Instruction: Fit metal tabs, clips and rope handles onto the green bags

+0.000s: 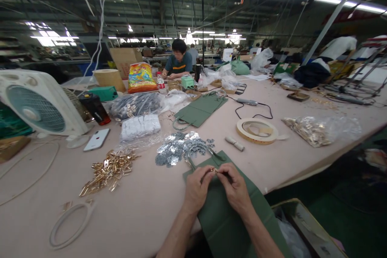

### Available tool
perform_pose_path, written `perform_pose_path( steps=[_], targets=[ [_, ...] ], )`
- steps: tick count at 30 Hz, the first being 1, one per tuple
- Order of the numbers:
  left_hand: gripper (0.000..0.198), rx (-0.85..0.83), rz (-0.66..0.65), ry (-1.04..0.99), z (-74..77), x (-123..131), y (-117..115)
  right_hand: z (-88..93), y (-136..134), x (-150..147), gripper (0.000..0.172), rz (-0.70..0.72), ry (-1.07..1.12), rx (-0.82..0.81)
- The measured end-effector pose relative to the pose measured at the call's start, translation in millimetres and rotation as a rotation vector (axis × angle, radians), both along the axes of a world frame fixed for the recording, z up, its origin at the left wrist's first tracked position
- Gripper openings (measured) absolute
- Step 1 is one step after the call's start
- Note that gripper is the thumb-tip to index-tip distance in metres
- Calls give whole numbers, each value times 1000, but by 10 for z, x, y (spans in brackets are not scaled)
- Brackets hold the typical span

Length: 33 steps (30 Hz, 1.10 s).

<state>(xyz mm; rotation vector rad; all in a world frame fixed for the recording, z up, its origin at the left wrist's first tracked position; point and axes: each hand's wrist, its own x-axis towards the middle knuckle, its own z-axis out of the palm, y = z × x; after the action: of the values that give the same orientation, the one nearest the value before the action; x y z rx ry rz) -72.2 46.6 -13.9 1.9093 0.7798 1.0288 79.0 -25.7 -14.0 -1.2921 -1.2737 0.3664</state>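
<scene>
A dark green paper bag (223, 217) lies flat at the near table edge under both my hands. My left hand (196, 188) and my right hand (235, 187) are closed in pinches that meet on a small gold metal clasp (214, 170) at the bag's top edge. The bag's grey-green cord handle (196, 151) loops out just beyond my fingers. A heap of silver metal plates (178, 148) lies right behind the bag. A heap of gold clasps (109, 170) lies to the left.
A white fan (39, 102), a phone (96, 139), a roll of tape (256, 130), bagged hardware (320, 129) and more green bags (199, 111) sit on the pink table (145, 209). A person sits working at the far end. A cardboard box (305, 225) stands at my right.
</scene>
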Motion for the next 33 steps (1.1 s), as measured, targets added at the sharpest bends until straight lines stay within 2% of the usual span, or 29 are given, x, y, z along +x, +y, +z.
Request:
perform_pose_path(
  steps=[4, 11, 18, 26, 33],
  targets=[
    [22, -6, 9, -35, -6, 10, 3, -9, -7, -11, 11, 9, -27, 30],
    [23, 62, 26, -44, -16, 13, -7, -59, 51, 42, 14, 76, 233, -62],
    [20, 107, -2, -29, -15, 15, -12, -27, 48, 61, 18, 55, 202, -55],
    [20, 204, -44, -16, -19, 26, -60, 3, 12, 75, 25, 68, 162, -137],
    [22, 301, -82, -25, -26, 48, -63, 6, 25, 115, 29, 121, 253, -169]
  ],
)
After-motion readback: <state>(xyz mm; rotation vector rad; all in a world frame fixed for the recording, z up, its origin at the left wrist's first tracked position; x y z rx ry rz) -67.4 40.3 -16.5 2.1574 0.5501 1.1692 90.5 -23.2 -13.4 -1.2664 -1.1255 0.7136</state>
